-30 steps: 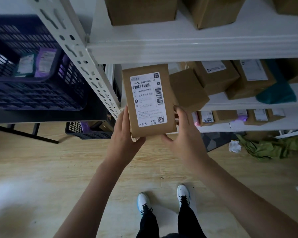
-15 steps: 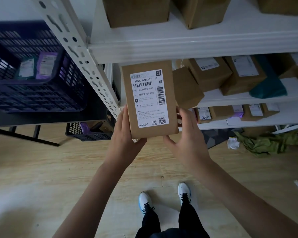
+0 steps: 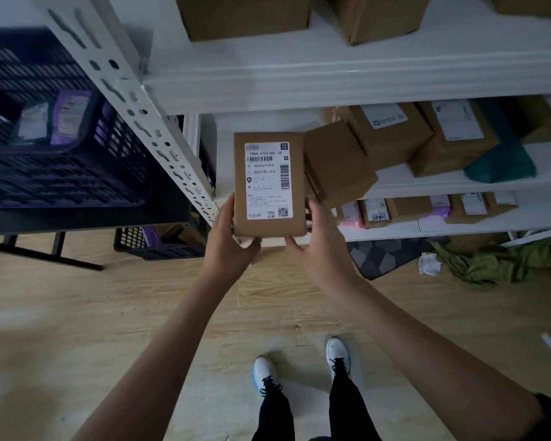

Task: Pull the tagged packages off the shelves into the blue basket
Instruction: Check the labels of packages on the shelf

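Two hands hold one labelled brown package [image 3: 269,183] at centre frame. One unlabelled brown box [image 3: 337,162] sits just to its right. Three brown boxes show on the top shelf [image 3: 331,74], each cut off by the frame's upper edge. Two dark crates appear on the left: one blue basket [image 3: 61,179] at upper left containing two visible packets, one smaller crate [image 3: 159,246] on the floor. Two white shoes stand at the bottom.

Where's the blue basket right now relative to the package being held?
In the head view the blue basket sits at the far left on a dark table, beyond the white shelf upright, left of the labelled package held by both hands.
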A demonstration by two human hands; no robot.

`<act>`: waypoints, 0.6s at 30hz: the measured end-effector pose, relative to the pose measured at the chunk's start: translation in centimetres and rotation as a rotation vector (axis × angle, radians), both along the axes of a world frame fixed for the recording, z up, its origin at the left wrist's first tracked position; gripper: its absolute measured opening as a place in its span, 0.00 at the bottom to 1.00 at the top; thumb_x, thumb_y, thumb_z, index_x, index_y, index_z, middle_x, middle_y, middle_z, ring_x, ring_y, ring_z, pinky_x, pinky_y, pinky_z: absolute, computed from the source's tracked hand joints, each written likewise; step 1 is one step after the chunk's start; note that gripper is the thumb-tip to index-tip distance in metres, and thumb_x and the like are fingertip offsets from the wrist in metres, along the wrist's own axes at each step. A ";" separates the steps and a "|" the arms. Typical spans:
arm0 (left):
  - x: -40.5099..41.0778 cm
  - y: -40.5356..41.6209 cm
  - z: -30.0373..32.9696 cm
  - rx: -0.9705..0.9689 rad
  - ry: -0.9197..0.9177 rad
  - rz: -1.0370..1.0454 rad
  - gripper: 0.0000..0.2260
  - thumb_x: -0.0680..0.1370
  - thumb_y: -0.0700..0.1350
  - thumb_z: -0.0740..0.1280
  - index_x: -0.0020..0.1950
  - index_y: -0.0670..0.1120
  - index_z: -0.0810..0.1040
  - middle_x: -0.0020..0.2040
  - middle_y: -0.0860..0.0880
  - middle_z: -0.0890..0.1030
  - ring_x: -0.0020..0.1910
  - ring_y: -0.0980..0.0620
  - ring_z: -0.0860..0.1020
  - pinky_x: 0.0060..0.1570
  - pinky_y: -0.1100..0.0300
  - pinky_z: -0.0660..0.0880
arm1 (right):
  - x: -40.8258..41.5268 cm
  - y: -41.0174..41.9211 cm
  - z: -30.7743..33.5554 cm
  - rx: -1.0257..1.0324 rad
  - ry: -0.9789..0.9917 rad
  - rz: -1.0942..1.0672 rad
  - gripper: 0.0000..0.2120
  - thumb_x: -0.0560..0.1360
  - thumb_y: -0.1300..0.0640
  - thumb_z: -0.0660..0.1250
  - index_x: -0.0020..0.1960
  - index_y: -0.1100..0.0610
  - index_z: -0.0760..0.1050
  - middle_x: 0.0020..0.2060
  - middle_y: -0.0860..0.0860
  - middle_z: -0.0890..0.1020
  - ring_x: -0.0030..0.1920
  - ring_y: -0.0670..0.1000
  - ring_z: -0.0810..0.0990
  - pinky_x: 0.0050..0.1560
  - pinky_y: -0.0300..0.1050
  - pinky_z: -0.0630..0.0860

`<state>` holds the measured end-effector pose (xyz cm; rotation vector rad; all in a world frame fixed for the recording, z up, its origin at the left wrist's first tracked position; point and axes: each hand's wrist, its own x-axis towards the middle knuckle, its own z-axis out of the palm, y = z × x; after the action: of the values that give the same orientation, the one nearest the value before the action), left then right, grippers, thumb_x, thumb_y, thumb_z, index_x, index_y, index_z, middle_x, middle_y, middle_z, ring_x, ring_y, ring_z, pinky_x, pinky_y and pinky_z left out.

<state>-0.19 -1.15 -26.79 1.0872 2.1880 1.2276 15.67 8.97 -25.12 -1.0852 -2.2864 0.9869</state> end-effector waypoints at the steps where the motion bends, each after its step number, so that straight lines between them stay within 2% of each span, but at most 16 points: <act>1: -0.6 0.6 -0.2 0.004 0.003 0.011 0.37 0.70 0.38 0.77 0.76 0.49 0.66 0.65 0.55 0.77 0.62 0.60 0.75 0.57 0.61 0.77 | -0.8 0.7 -0.2 -0.009 -0.003 0.009 0.35 0.74 0.55 0.75 0.75 0.54 0.63 0.64 0.49 0.74 0.59 0.45 0.76 0.56 0.39 0.78; 3: -1.8 1.7 -0.3 0.023 -0.016 0.042 0.36 0.70 0.40 0.77 0.76 0.50 0.67 0.64 0.56 0.78 0.63 0.60 0.76 0.58 0.63 0.76 | -2.4 2.1 -0.4 -0.012 -0.026 0.028 0.34 0.74 0.55 0.75 0.75 0.55 0.63 0.64 0.50 0.74 0.60 0.47 0.76 0.57 0.41 0.77; 6: -3.8 3.3 -1.0 0.020 -0.032 0.089 0.34 0.70 0.44 0.76 0.74 0.52 0.69 0.63 0.56 0.79 0.62 0.56 0.77 0.59 0.51 0.79 | -5.0 3.9 -0.4 -0.036 -0.067 0.038 0.33 0.75 0.55 0.74 0.75 0.58 0.63 0.64 0.52 0.74 0.60 0.49 0.76 0.55 0.38 0.71; 8: -5.1 4.3 -1.5 -0.004 -0.025 0.108 0.35 0.70 0.46 0.76 0.75 0.53 0.68 0.64 0.55 0.78 0.62 0.54 0.77 0.60 0.47 0.79 | -6.6 5.0 -0.4 -0.040 -0.094 0.035 0.32 0.75 0.54 0.73 0.75 0.58 0.63 0.63 0.52 0.74 0.58 0.50 0.77 0.52 0.40 0.73; 10: -6.1 5.3 -1.6 -0.030 -0.001 0.122 0.36 0.71 0.46 0.76 0.76 0.52 0.66 0.64 0.55 0.78 0.62 0.54 0.77 0.61 0.50 0.78 | -7.9 6.0 -0.4 -0.034 -0.113 0.025 0.31 0.76 0.53 0.72 0.74 0.57 0.64 0.61 0.52 0.74 0.55 0.50 0.78 0.50 0.44 0.77; 13: -7.1 6.8 -1.6 -0.044 0.022 0.155 0.35 0.73 0.42 0.76 0.77 0.50 0.65 0.61 0.58 0.78 0.57 0.59 0.76 0.57 0.60 0.75 | -9.8 7.6 -0.2 -0.065 -0.110 0.020 0.28 0.75 0.55 0.71 0.72 0.57 0.65 0.59 0.51 0.73 0.52 0.49 0.78 0.47 0.42 0.75; 18: -7.4 9.2 -2.0 -0.013 -0.053 0.229 0.36 0.74 0.42 0.74 0.78 0.52 0.61 0.64 0.52 0.78 0.60 0.53 0.78 0.54 0.57 0.78 | -12.3 9.9 -0.3 -0.068 -0.105 0.016 0.25 0.75 0.58 0.71 0.68 0.60 0.67 0.57 0.55 0.75 0.53 0.53 0.78 0.51 0.46 0.78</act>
<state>-7.62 8.04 -28.79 0.8061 2.3259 1.3180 3.37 18.84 -25.41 -1.1735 -2.3639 1.0435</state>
